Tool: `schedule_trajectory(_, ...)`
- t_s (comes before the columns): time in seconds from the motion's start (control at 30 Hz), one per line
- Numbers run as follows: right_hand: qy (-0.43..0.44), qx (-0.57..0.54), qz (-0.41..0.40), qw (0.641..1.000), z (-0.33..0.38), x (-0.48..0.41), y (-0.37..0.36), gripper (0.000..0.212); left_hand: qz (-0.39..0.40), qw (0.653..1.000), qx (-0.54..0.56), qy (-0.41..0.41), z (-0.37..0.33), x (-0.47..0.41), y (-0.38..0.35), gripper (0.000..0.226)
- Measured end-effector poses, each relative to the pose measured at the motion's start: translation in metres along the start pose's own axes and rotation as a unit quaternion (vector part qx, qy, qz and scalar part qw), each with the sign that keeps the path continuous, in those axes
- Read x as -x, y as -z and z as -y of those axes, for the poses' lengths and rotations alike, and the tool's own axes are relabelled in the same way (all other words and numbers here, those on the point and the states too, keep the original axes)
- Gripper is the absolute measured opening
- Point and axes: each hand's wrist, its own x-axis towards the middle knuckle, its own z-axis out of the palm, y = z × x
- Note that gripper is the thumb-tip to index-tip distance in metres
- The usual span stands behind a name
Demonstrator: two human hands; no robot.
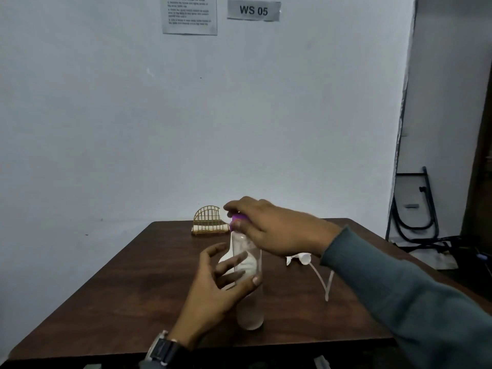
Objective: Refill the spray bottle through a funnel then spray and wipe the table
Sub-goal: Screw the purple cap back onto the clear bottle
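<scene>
A tall clear bottle (251, 315) stands upright near the middle of the dark wooden table (127, 294). It has a purple cap (237, 217) on top. My right hand (279, 230) reaches in from the right and grips that cap with thumb and fingers. My left hand (213, 296) wraps the bottle's body, thumb in front and fingers behind, seen through the clear wall. A white object (225, 258) shows behind the bottle, mostly hidden. A white spray head (302, 258) with its long dip tube lies on the table to the right of the bottle.
A gold wire napkin holder (209, 219) with white napkins stands at the table's far edge against the wall. Black cables and a metal frame (418, 209) sit on the floor to the right of the table.
</scene>
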Motion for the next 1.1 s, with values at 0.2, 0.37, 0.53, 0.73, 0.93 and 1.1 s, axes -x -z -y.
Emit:
schedule_trajectory(0.2, -0.003, -0.015, 0.032, 0.999, -0.003, 0.0, 0.014, 0.042, 0.027, 0.997, -0.065, -0.011, 0.007, -0.008, 0.001, 0.09)
schedule_trajectory(0.37, -0.034, -0.039, -0.058, 0.997, 0.0, 0.009, 0.007, 0.032, -0.01, 0.996, -0.084, -0.018, 0.013, -0.008, -0.011, 0.078)
schedule_trajectory(0.53, -0.044, -0.036, -0.135, 0.989, 0.01, 0.01, -0.007, 0.026, -0.068, 0.992, -0.105, -0.035, 0.016, -0.002, -0.023, 0.073)
schedule_trajectory(0.73, -0.079, -0.051, -0.149, 0.984, 0.013, 0.004, -0.011, 0.028, -0.116, 0.984, -0.127, -0.045, 0.017, -0.001, -0.031, 0.074)
schedule_trajectory(0.93, -0.062, -0.072, -0.137, 0.986, 0.011, 0.008, -0.01, 0.032, -0.147, 0.974, -0.15, -0.085, 0.021, 0.008, -0.037, 0.069)
schedule_trajectory(1.1, -0.024, -0.162, -0.073, 0.984, -0.008, 0.017, -0.003, 0.037, -0.151, 0.977, -0.112, -0.098, 0.023, 0.015, -0.039, 0.082)
